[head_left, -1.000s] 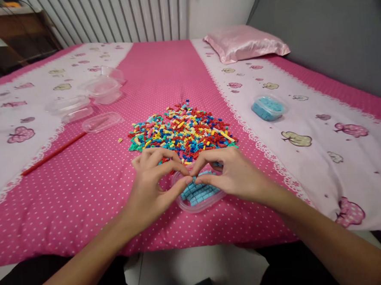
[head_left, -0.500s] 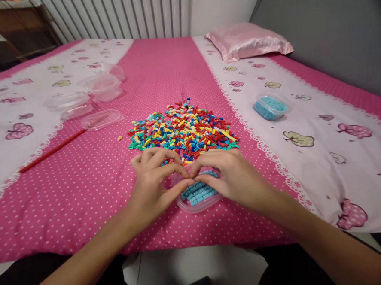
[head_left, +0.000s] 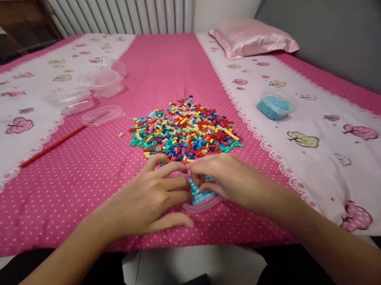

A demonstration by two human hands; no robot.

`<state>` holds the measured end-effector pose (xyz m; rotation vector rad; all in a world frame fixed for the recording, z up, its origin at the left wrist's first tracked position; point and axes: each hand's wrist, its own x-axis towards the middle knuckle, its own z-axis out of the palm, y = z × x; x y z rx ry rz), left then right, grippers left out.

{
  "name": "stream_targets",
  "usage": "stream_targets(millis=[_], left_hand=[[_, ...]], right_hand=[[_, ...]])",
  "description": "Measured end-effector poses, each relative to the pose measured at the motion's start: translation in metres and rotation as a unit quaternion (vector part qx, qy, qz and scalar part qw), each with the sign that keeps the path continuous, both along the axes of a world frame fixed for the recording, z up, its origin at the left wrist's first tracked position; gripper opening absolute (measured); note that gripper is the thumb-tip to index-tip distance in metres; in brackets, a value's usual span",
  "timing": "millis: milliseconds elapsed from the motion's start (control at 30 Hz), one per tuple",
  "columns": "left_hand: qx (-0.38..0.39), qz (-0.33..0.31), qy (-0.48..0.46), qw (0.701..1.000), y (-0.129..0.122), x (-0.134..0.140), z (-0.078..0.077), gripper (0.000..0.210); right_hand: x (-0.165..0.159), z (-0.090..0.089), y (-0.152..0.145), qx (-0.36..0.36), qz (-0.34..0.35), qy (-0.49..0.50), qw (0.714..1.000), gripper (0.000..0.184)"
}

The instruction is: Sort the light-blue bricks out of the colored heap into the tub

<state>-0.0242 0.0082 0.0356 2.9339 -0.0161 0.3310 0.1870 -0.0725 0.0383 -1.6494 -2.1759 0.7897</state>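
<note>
A clear plastic container (head_left: 198, 209) sits near the front of the bed with rows of light blue building bricks (head_left: 198, 198) inside. My left hand (head_left: 157, 196) lies at its left side, fingers spread and thumb stretched out, holding nothing. Over the container, my right hand (head_left: 223, 175) has its thumb and index finger bent close together down at the bricks. Whatever is between those fingertips is too small or hidden to make out. Just beyond both hands lies a heap of small multicoloured bricks (head_left: 186, 130), and the hands partly cover the container.
On the right stands another clear container (head_left: 275, 106) of light blue pieces. Several clear containers (head_left: 104, 79) lie at the back left, near a clear lid (head_left: 103, 115) and a red stick (head_left: 55, 145). A pink pillow (head_left: 251, 37) rests at the far right.
My hands were fingertip to fingertip above the container. Now they are apart: the left has opened and turned flat, while the right's fingers have dipped to the bricks.
</note>
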Motion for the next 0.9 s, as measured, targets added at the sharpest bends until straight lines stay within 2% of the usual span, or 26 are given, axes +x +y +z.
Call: stream_targets(millis=[100, 500, 900], left_hand=[[0.028, -0.003, -0.015, 0.999, -0.001, 0.001, -0.005, 0.041], [0.049, -0.003, -0.009, 0.999, -0.002, 0.002, -0.011, 0.041], [0.043, -0.001, -0.007, 0.999, -0.002, 0.003, -0.013, 0.038]], right_hand=[[-0.002, -0.001, 0.000, 0.003, 0.006, -0.002, 1.000, 0.014], [-0.002, -0.013, 0.000, 0.025, 0.021, 0.019, 0.999, 0.012], [-0.012, -0.002, 0.003, -0.007, 0.017, -0.037, 0.999, 0.010]])
